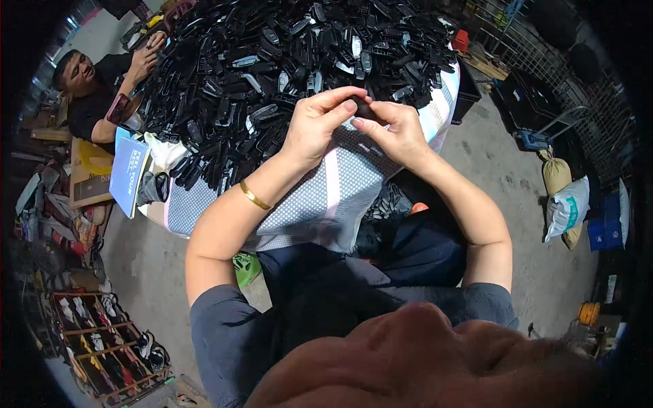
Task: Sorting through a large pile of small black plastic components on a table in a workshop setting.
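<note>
Both my hands meet over the near edge of a cloth-covered table (299,204), pinching a small black plastic part (362,107) between them. My left hand (315,124) is closed on its left side, thumb and fingers pressed on it. From the other side, my right hand (400,133) grips it with thumb and forefinger. Most of the part is hidden by my fingers, so its exact shape is unclear. Just beyond my hands rises a big heap of black plastic parts (238,88), some with shiny faces. A gold bracelet (254,196) circles my left forearm.
Across the heap at left sits another person (102,95), hands at its edge. A blue notebook (129,173) and white cloth (164,153) lie at the table's left edge. More small parts (391,202) lie below the table. Sacks (568,207) stand on the floor at right.
</note>
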Demonstrator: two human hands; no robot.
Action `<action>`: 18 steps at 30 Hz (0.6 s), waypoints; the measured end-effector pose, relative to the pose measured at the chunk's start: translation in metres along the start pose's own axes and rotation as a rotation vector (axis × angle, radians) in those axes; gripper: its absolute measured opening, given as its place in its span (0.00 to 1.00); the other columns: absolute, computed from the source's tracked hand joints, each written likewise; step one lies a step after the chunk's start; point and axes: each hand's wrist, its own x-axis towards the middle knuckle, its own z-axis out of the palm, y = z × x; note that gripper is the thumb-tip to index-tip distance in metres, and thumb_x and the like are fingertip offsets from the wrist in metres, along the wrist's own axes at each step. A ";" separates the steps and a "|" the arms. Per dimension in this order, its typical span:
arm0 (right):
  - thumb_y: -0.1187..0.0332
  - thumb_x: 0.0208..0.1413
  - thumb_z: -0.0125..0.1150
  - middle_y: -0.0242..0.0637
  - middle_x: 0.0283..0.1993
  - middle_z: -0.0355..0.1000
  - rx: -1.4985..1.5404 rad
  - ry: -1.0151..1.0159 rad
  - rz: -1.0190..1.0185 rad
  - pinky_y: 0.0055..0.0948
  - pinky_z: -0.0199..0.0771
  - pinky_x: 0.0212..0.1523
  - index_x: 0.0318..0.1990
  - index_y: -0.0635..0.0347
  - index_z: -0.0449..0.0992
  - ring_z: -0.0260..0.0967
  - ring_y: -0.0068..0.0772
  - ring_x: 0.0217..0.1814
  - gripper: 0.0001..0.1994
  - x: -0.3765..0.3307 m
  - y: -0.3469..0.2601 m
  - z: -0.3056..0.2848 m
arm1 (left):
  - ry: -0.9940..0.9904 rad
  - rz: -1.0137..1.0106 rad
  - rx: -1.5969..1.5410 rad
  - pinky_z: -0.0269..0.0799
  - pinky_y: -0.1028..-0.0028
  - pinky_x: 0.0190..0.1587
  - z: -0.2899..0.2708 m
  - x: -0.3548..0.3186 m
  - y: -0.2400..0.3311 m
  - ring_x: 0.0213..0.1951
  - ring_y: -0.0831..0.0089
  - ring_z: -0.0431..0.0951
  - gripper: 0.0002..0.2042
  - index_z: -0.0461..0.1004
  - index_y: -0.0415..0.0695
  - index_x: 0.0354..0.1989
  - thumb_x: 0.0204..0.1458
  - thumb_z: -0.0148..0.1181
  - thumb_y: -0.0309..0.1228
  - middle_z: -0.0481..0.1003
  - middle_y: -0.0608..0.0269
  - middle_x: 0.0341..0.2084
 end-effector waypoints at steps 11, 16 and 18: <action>0.64 0.41 0.67 0.42 0.29 0.74 -0.190 -0.869 0.091 0.27 0.71 0.32 0.37 0.64 0.76 0.72 0.32 0.30 0.16 0.006 -0.012 -0.055 | 0.009 0.187 1.396 0.65 0.68 0.38 -0.028 0.010 0.044 0.32 0.61 0.70 0.09 0.76 0.39 0.27 0.43 0.59 0.32 0.73 0.57 0.24; 0.76 0.44 0.56 0.39 0.44 0.69 -0.408 -0.109 -0.393 0.30 0.72 0.38 0.42 0.59 0.73 0.69 0.39 0.38 0.14 0.021 0.004 -0.004 | -0.061 0.202 1.852 0.59 0.66 0.36 -0.009 -0.009 0.014 0.38 0.63 0.66 0.07 0.76 0.40 0.21 0.35 0.60 0.31 0.71 0.58 0.28; 0.76 0.41 0.55 0.36 0.43 0.69 -0.540 -0.090 -0.524 0.27 0.72 0.38 0.40 0.59 0.74 0.67 0.35 0.40 0.14 0.030 0.005 0.014 | -0.009 0.257 1.962 0.59 0.67 0.35 -0.010 -0.010 0.003 0.37 0.64 0.66 0.06 0.75 0.40 0.22 0.36 0.56 0.29 0.71 0.59 0.27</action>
